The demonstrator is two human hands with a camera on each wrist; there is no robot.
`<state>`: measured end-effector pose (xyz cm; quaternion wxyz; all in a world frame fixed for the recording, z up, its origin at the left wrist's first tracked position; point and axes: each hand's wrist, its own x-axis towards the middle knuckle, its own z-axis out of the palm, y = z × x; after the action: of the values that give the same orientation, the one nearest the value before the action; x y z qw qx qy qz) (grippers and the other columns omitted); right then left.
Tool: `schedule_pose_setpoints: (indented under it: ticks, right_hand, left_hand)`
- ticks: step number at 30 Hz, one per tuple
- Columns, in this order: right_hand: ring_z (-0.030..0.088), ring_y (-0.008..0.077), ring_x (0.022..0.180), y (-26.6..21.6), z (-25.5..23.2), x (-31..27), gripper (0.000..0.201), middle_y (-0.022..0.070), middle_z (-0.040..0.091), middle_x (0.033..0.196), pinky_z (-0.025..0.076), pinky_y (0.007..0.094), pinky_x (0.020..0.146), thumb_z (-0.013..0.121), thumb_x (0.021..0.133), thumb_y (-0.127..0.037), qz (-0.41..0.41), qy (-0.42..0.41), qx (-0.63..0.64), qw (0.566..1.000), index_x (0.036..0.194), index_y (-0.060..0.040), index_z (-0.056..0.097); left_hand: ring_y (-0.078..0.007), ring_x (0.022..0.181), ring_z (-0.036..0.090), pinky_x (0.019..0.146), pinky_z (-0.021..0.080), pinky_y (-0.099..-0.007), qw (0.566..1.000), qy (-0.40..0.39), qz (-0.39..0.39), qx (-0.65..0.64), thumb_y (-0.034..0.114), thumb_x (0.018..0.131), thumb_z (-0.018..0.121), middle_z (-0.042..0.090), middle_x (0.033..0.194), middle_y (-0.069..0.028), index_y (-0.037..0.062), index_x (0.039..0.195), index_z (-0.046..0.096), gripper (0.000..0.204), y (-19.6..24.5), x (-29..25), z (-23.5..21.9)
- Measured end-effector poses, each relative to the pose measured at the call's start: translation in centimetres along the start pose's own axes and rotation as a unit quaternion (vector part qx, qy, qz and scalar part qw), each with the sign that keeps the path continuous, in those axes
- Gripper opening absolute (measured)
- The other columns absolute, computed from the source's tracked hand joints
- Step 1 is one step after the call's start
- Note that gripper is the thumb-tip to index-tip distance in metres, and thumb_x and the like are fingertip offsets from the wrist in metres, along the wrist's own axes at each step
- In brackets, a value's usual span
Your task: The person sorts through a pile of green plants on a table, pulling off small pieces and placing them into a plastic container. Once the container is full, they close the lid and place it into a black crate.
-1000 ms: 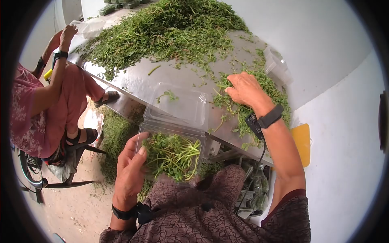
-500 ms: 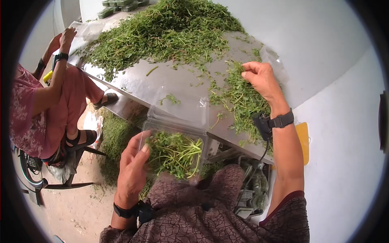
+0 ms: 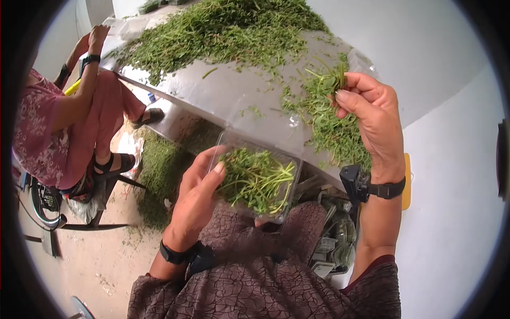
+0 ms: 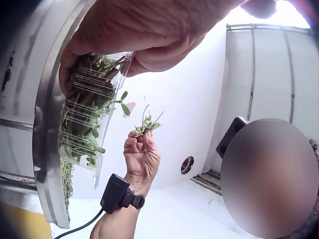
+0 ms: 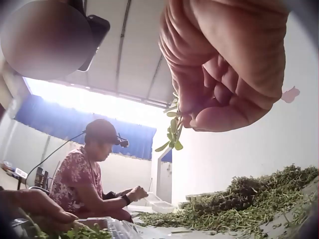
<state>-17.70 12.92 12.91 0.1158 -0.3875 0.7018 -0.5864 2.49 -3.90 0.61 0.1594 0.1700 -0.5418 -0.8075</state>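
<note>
Right now, head view read as a clock face centred on the clear plastic box (image 3: 294, 186), the left hand (image 3: 197, 189) grips that box at its 9 o'clock edge, thumb over the rim. Rectangular and thin-walled (its sides are ribbed, as the left wrist view shows), it is loaded with tangled leafy greens (image 3: 255, 178), pale smooth stems fanning toward 3 o'clock. Its glossy lid (image 3: 293, 122) is folded open at 12 o'clock. At 2 o'clock the right hand (image 3: 376, 114) is raised, thumb and fingers pinching a small tuft of sprigs (image 3: 332, 80) with small rounded leaves, above a loose pile (image 3: 340, 142) on the shiny grey tabletop (image 3: 196, 101). A larger, shaggy heap (image 3: 234, 37) spreads at 12 o'clock; a flat yellow board (image 3: 407, 183) shows at 3, stacked clear boxes (image 3: 334, 239) at 4, and a person in mottled pink clothing (image 3: 45, 125) at 10.
</note>
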Motion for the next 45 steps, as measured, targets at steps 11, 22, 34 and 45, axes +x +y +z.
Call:
schedule_pose_setpoints:
  ticks: [11, 22, 34, 45]
  right_hand:
    - [0.063, 0.0148, 0.076, 0.8, 5.2, -5.8, 0.017, 0.0098, 0.066, 0.088, 0.050, 0.0259, 0.066, 0.062, 0.080, 0.001, -0.067, -0.048, -0.173, 0.981, 0.096, 0.0030, 0.065]
    - [0.059, 0.0266, 0.093, 0.6, 6.2, -9.9, 0.028, 0.0099, 0.065, 0.097, 0.047, 0.0380, 0.081, 0.071, 0.065, -0.001, -0.231, -0.134, -0.319, 0.909, 0.092, -0.0022, 0.067]
    - [0.054, 0.0249, 0.086, 2.3, 8.1, -10.1, 0.013, 0.0062, 0.056, 0.080, 0.044, 0.0373, 0.078, 0.068, 0.063, 0.001, -0.256, -0.126, -0.384, 0.878, 0.072, -0.0029, 0.060]
    - [0.056, 0.0269, 0.075, 1.8, 7.8, -10.6, 0.016, 0.0060, 0.057, 0.072, 0.045, 0.0362, 0.066, 0.067, 0.062, 0.004, -0.197, -0.115, -0.475, 0.850, 0.076, -0.0036, 0.063]
  left_hand:
    - [-0.0104, 0.097, 0.056, 0.082, 0.047, -0.0259, 0.998, -0.036, -0.014, -0.041, 0.013, 0.095, 0.044, 0.056, 0.106, -0.0045, -0.0001, 0.131, 0.043, 0.038, -1.1, -1.2, 0.1]
    - [-0.0102, 0.095, 0.054, 0.081, 0.046, -0.0270, 0.998, -0.035, -0.023, -0.051, 0.014, 0.095, 0.042, 0.055, 0.106, -0.0040, 0.0012, 0.130, 0.044, 0.037, -0.8, -1.7, 0.7]
    - [-0.0102, 0.097, 0.054, 0.083, 0.045, -0.0260, 0.997, -0.039, -0.047, -0.047, 0.015, 0.096, 0.042, 0.055, 0.108, -0.0037, 0.0030, 0.131, 0.043, 0.038, -0.7, -2.3, 1.7]
    - [-0.0113, 0.101, 0.054, 0.084, 0.046, -0.0278, 0.999, -0.038, -0.025, -0.022, 0.016, 0.096, 0.041, 0.056, 0.108, -0.0044, 0.0019, 0.130, 0.044, 0.036, -1.3, -1.7, 1.2]
